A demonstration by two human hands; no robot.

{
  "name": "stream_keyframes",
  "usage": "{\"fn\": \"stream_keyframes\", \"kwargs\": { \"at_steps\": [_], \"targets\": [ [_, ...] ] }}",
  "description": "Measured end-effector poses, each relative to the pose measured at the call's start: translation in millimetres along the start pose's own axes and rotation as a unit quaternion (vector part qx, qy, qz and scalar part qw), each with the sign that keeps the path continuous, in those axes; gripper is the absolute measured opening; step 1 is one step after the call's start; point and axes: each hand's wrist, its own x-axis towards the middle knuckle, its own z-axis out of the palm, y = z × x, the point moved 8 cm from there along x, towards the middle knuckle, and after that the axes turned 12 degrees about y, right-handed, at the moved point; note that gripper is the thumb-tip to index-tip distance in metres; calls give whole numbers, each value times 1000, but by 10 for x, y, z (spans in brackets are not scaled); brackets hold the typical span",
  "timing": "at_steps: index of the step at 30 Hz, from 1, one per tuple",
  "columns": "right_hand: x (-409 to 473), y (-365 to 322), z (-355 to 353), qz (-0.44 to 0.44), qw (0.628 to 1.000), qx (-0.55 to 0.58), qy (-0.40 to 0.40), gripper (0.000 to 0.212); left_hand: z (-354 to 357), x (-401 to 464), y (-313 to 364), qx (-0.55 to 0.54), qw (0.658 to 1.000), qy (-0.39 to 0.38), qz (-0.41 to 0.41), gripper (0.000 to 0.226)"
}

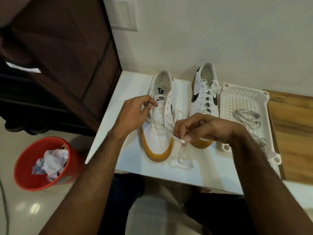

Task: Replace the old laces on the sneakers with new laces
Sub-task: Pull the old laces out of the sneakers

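Two white sneakers with gum toes stand on a white table (pixel 132 82). The left sneaker (pixel 157 138) has most eyelets bare; a white lace (pixel 181 158) runs through its lowest eyelets and trails in loops on the table in front. My left hand (pixel 135 112) pinches one strand of that lace beside the tongue. My right hand (pixel 199 129) pinches the other strand near its tip, just right of the toe. The right sneaker (pixel 205 95) stands fully laced behind my right hand. Grey-white laces (pixel 247 116) lie coiled in a white perforated tray (pixel 243 94).
A red bin (pixel 25 167) with crumpled paper stands on the floor at the left. A dark brown fabric cabinet (pixel 59 56) rises beside the table. A wooden surface (pixel 293 126) lies under and right of the tray. A wall runs behind the shoes.
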Motion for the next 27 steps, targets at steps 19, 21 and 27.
{"fn": "stream_keyframes", "kwargs": {
  "at_steps": [19, 21, 27],
  "targets": [
    [653, 37, -5, -29, 821, -410, 397, 13, 15, 2, -32, -2, 1000, -2, -15, 14],
    [659, 25, 31, -29, 809, -430, 399, 13, 11, -5, -27, 0, 1000, 0, -14, 14],
    [420, -4, -254, -56, 939, -184, 286, 3, -29, -7, 3, 0, 1000, 5, -13, 13]
  ]
}}
